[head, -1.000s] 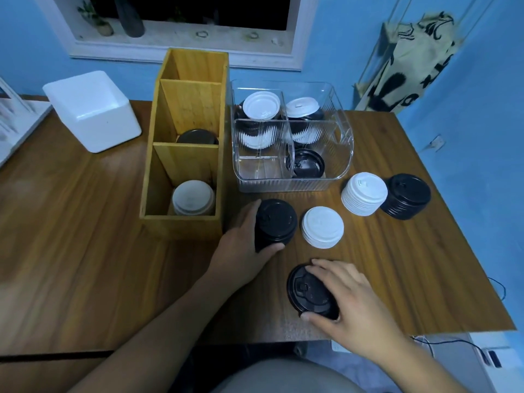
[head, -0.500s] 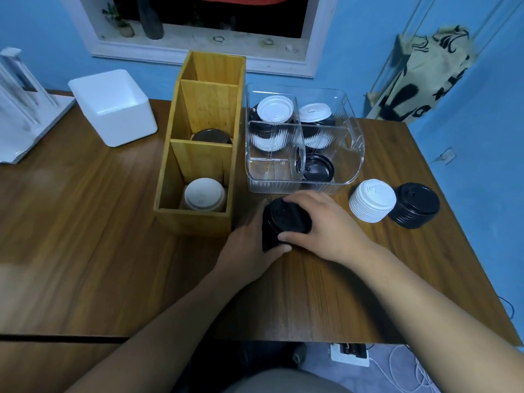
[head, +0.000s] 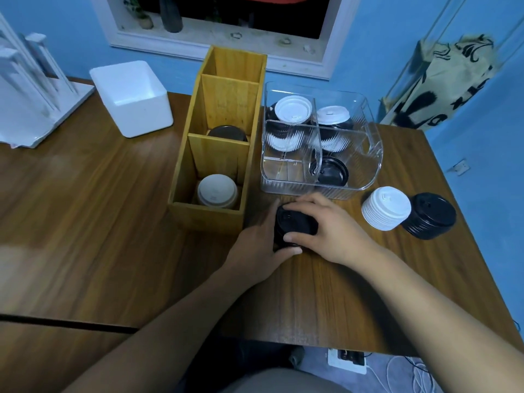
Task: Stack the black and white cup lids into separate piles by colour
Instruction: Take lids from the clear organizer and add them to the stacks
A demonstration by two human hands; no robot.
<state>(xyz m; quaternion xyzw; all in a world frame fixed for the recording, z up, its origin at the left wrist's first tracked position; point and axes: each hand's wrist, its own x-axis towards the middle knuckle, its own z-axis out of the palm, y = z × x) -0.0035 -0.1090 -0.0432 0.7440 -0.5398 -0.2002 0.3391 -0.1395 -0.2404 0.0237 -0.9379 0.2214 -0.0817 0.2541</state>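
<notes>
A stack of black lids (head: 295, 226) stands on the wooden table (head: 326, 302) in front of the clear bin. My left hand (head: 262, 246) grips the stack's left side, thumb at its base. My right hand (head: 331, 231) lies over the stack's top, with fingers and thumb curled round the top black lid. To the right stand a white lid stack (head: 386, 207) and, touching it, a second black lid stack (head: 431, 216). My right hand hides the table just right of the held stack.
A clear divided bin (head: 371, 154) behind my hands holds more white and black lids. A wooden three-part organiser (head: 209, 219) on the left holds a white and a dark lid. At the back left are a white foam box (head: 133, 100) and a white rack (head: 31, 97).
My right hand picked a single black lid off the table's front edge and brought it onto the black stack that my left hand holds. The small white stack is now hidden.
</notes>
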